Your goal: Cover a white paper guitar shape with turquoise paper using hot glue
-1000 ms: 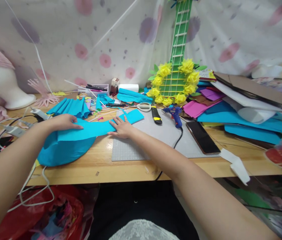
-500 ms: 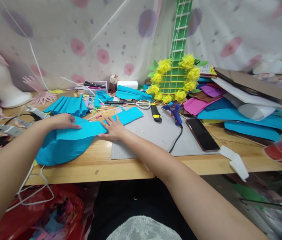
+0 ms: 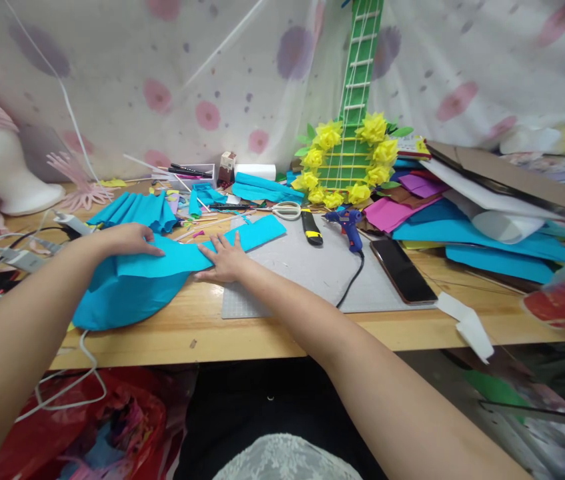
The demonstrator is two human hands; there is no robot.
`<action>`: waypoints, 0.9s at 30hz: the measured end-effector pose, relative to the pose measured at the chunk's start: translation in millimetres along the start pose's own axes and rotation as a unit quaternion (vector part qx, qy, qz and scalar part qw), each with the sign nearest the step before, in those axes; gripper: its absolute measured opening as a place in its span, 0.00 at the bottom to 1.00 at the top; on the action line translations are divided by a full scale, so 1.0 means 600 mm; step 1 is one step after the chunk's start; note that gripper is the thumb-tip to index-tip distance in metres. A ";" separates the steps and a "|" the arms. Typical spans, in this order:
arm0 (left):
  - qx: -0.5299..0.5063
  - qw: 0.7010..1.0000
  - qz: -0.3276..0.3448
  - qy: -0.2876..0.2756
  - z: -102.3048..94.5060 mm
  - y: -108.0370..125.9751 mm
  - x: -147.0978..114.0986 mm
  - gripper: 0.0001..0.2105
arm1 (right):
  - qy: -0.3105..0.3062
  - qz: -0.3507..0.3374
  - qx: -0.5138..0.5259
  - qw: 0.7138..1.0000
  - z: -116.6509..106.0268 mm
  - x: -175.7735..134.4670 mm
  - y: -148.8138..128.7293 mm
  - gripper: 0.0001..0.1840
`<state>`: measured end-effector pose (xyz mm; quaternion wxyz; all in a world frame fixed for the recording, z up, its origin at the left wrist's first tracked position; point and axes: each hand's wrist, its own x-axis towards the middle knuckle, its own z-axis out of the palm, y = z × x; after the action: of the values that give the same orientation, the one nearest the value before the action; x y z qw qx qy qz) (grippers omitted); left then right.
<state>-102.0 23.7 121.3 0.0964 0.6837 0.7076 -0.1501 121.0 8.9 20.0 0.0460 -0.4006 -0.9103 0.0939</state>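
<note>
A long piece of blue crepe paper (image 3: pixel 172 261) lies across the table, with one folded strip reaching right onto the grey cutting mat (image 3: pixel 292 280). Its wide left part bulges toward the table's front edge. My left hand (image 3: pixel 132 241) grips the paper near its left part, thumb on top and the other fingers partly hidden. Flat on the strip, with fingers spread, rests my right hand (image 3: pixel 225 259). Beyond the strip are scissors (image 3: pixel 287 211) and a black and yellow utility knife (image 3: pixel 311 227). A blue glue gun (image 3: pixel 349 227) lies to their right.
A phone (image 3: pixel 403 270) lies on the mat's right side. Behind stands a green paper guitar (image 3: pixel 357 153) with yellow flowers. Paper sheets (image 3: pixel 482 227) are piled at right. Cables and plugs (image 3: pixel 27 259) crowd the left, near pleated blue paper (image 3: pixel 135 212).
Both hands stay almost where they were on the blue crepe paper. The right hand has shifted very slightly left. The camera view has moved a little.
</note>
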 end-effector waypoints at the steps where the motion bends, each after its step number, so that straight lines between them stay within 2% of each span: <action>1: 0.014 1.000 0.000 -0.010 0.000 0.000 -0.001 0.26 | -0.003 -0.001 0.001 1.000 -0.002 0.000 0.000 0.49; 3: 0.044 0.998 -0.002 -0.036 0.000 0.001 -0.004 0.28 | -0.018 0.000 0.009 1.000 -0.005 0.002 0.001 0.49; 5: 0.048 0.998 -0.001 -0.040 0.000 0.002 -0.006 0.29 | -0.030 0.002 0.021 0.999 -0.007 0.005 0.002 0.50; 12: 0.044 0.998 -0.011 -0.035 0.005 0.002 -0.008 0.29 | 0.041 -0.047 0.002 0.998 0.015 0.010 -0.014 0.51; 20: 0.028 0.999 -0.012 -0.028 0.000 0.006 -0.008 0.29 | 0.037 -0.019 0.000 0.999 0.016 0.006 -0.027 0.50; 23: -0.010 1.000 -0.013 -0.019 -0.006 0.012 -0.012 0.28 | 0.023 -0.011 0.006 1.000 0.010 0.005 -0.031 0.49; 27: -0.137 0.991 -0.004 0.000 -0.015 0.016 -0.021 0.30 | 0.017 0.001 0.007 1.000 0.007 0.004 -0.039 0.49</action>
<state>-91.3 15.2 133.1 0.1887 0.6610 0.7244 -0.0521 101.7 -5.1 20.9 0.0644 -0.4023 -0.9084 0.0937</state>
